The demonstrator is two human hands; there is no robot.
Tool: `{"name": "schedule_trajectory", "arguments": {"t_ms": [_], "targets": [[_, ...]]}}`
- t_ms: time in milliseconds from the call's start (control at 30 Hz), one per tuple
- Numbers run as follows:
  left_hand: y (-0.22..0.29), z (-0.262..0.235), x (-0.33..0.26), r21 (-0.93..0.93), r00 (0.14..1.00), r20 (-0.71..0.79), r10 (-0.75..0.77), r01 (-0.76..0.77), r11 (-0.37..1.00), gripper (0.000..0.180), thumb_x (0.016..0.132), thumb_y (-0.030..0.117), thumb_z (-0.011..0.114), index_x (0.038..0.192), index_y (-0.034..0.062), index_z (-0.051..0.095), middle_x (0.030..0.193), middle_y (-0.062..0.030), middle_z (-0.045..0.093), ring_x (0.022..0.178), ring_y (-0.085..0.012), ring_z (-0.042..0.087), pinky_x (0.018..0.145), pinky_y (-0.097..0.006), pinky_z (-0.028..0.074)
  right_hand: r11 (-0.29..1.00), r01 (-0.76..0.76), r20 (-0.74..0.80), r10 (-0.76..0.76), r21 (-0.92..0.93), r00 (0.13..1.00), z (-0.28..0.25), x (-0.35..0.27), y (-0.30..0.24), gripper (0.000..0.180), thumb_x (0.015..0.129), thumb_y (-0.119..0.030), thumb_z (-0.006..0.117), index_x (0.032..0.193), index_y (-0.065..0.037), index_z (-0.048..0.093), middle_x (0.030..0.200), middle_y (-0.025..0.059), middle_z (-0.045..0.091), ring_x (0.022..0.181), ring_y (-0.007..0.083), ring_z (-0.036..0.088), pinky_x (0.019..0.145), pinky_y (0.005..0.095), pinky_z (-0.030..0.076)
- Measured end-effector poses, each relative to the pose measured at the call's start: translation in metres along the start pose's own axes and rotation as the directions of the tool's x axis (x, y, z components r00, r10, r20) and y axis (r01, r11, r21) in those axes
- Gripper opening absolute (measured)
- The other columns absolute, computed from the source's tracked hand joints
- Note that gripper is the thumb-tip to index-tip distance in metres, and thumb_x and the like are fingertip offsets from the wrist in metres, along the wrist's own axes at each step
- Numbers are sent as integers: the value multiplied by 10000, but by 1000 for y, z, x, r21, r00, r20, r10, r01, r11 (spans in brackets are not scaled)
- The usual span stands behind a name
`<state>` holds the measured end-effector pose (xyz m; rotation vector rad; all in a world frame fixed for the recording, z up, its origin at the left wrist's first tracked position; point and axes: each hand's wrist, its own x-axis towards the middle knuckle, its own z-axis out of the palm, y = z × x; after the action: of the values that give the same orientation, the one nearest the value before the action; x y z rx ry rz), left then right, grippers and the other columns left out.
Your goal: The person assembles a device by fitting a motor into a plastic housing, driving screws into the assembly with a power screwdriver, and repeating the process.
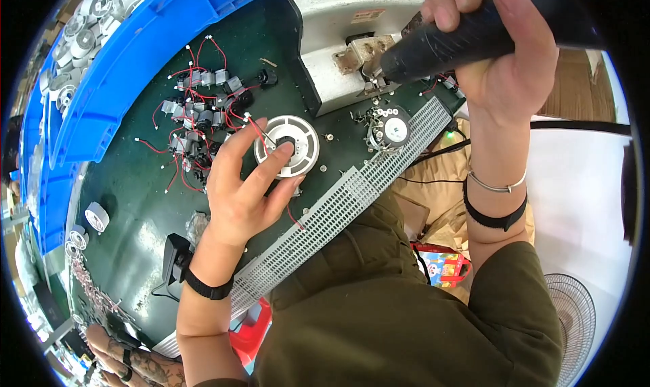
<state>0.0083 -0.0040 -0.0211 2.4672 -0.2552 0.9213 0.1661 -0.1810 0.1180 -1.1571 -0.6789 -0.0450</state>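
My left hand (238, 196) grips a white round plastic housing (310, 143) on the green table. Its index finger presses on a small dark part at the housing's middle, and red wires run by the fingertips. My right hand (518, 72) is wrapped around a black electric screwdriver (440, 52). The tool's tip points down to the left, at the front of a pale metal screw feeder (325, 48); whether it touches a screw is too small to tell. Between feeder and grille sits a round speaker-like piece (395, 130) with screws clinging to it.
Left of the housing lies a heap of small motors (203, 116) with red wires. A blue bin (128, 69) borders the far left, beside more white housings (97, 216). A perforated strip (338, 201) edges the table. Another person's tattooed arm (145, 365) shows lower left.
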Motion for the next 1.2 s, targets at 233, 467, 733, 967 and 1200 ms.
{"name": "schedule_trajectory", "arguments": {"t_ms": [233, 467, 733, 967, 1200], "targets": [[2, 3, 6, -20, 999, -39, 5, -6, 1000, 419, 592, 240, 815, 949, 80, 666, 1103, -175, 576, 910, -315, 592, 732, -377, 495, 964, 66, 65, -85, 258, 994, 15, -5, -8, 488, 910, -301, 499, 1232, 29, 338, 732, 76, 559, 573, 182, 580, 582, 305, 506], [4, 9, 5, -38, 993, -114, -8, 4, 999, 382, 606, 182, 799, 939, 79, 642, 1089, -156, 560, 850, -304, 579, 690, -379, 481, 955, -8, 226, -62, 295, 972, 39, -4, 4, 470, 903, -270, 504, 1233, 25, 349, 765, 75, 550, 614, 178, 571, 618, 314, 491], [2, 8, 2, -23, 991, -137, 6, -9, 1000, 348, 618, 197, 776, 917, 102, 627, 1084, -124, 559, 814, -286, 570, 660, -369, 465, 945, -98, 409, -40, 311, 912, 52, -1, 17, 448, 892, -229, 512, 1234, 20, 362, 810, 73, 538, 669, 172, 558, 667, 325, 471], [2, 10, 3, -23, 991, -135, 13, -16, 1000, 361, 623, 202, 772, 935, 104, 620, 1078, -124, 552, 806, -285, 566, 649, -369, 466, 944, -147, 518, -28, 295, 855, 39, 4, 24, 433, 883, -194, 518, 1234, 15, 375, 850, 72, 528, 716, 167, 548, 709, 335, 454], [2, 10, 4, -35, 991, -131, 4, -8, 999, 358, 632, 206, 772, 940, 104, 619, 1087, -125, 551, 815, -289, 564, 657, -370, 469, 937, -198, 613, -21, 287, 790, 29, 6, 28, 422, 874, -158, 525, 1235, 10, 387, 889, 70, 517, 764, 162, 537, 751, 345, 437]]}}
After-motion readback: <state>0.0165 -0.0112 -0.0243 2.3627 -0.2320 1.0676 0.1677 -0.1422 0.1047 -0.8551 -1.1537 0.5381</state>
